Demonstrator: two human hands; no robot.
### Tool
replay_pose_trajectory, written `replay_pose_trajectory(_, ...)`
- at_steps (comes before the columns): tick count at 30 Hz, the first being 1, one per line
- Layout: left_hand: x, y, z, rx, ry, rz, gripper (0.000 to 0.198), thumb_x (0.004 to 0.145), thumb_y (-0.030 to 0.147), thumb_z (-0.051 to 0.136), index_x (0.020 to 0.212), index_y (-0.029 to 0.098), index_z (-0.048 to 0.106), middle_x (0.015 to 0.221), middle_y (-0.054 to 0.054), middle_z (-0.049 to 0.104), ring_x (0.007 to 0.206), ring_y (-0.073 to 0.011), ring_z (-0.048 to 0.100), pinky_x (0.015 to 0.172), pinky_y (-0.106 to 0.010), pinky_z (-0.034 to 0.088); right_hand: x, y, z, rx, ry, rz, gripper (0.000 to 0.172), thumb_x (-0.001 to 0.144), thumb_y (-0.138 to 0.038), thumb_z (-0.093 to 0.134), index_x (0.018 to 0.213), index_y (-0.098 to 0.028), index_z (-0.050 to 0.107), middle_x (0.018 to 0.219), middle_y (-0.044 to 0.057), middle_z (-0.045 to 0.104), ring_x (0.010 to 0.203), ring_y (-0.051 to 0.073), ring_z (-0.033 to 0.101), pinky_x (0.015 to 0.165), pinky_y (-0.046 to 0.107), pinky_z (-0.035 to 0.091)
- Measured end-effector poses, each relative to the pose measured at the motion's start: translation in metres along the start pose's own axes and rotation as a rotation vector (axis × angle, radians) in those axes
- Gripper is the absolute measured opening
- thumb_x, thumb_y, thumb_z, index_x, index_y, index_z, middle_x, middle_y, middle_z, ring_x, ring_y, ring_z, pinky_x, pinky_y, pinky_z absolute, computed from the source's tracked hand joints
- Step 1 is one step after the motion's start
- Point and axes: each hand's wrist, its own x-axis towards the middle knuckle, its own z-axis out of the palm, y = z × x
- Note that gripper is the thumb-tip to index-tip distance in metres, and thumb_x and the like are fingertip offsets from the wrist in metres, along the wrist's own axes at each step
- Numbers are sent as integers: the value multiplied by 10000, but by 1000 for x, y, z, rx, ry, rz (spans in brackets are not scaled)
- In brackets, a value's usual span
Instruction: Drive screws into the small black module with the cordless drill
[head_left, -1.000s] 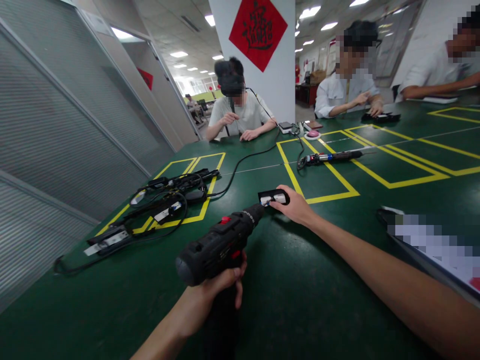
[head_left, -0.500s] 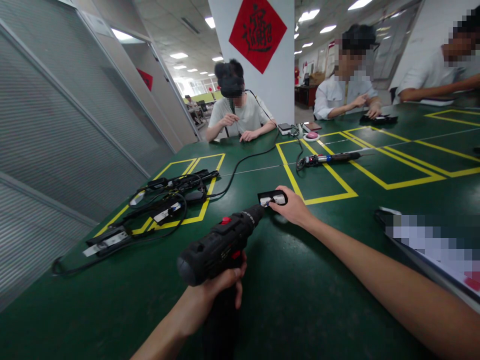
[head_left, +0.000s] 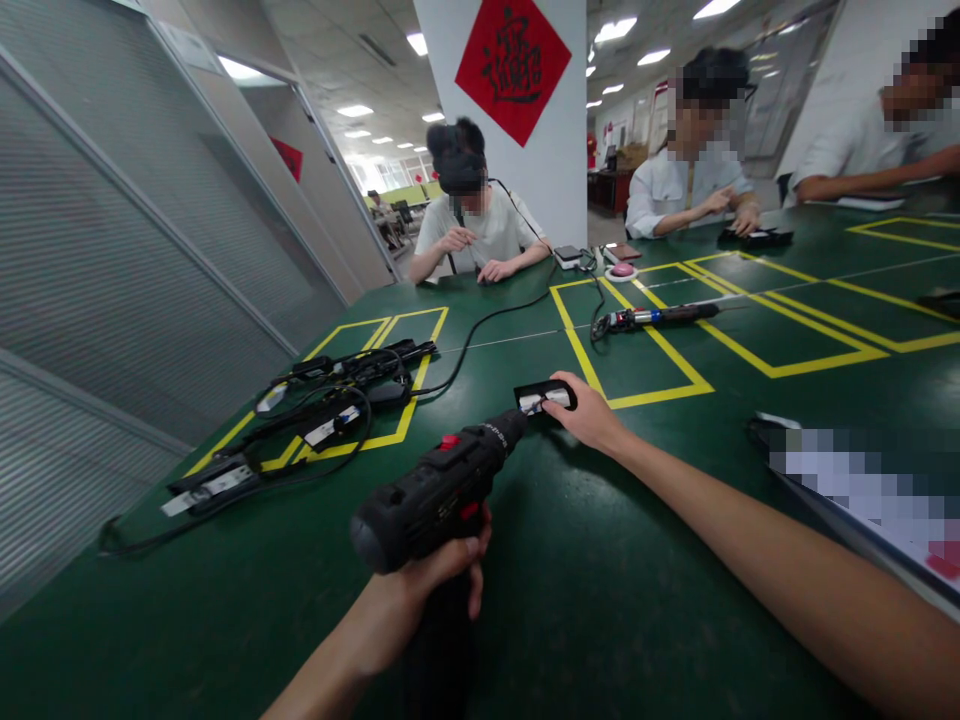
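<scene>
My left hand (head_left: pixel 450 570) is wrapped round the handle of a black cordless drill (head_left: pixel 435 490) with red buttons. The drill tilts up and away from me, and its bit ends at a small black part with a whitish face (head_left: pixel 534 399). My right hand (head_left: pixel 581 412) grips that small part by its right end, thumb on the whitish face and other fingers behind. Whether the bit touches a screw there is too small to tell. The lower end of the drill handle is dark and hard to make out.
On the green table (head_left: pixel 600 560), several black parts with cables (head_left: pixel 330 420) lie at the left. A corded electric screwdriver (head_left: pixel 660 316) rests beyond my right hand. A tray with papers (head_left: pixel 847 500) is at the right. Co-workers (head_left: pixel 480 220) sit across the table.
The view has shifted very slightly. Both hands, the drill and the small black part hold nearly the same positions, and the grips look unchanged.
</scene>
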Motion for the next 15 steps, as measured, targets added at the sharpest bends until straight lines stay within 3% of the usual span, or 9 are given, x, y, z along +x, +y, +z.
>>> replay_pose_trajectory(15, -1, 5, 2, 2, 8, 24, 234, 858, 309, 576, 1043, 168, 553, 848, -17, 581, 542, -128, 602, 565, -296, 469, 0, -2, -1, 6, 4, 16, 379, 800, -342, 604, 1157, -223, 556, 1063, 52, 640, 953, 207, 599, 860, 349, 455)
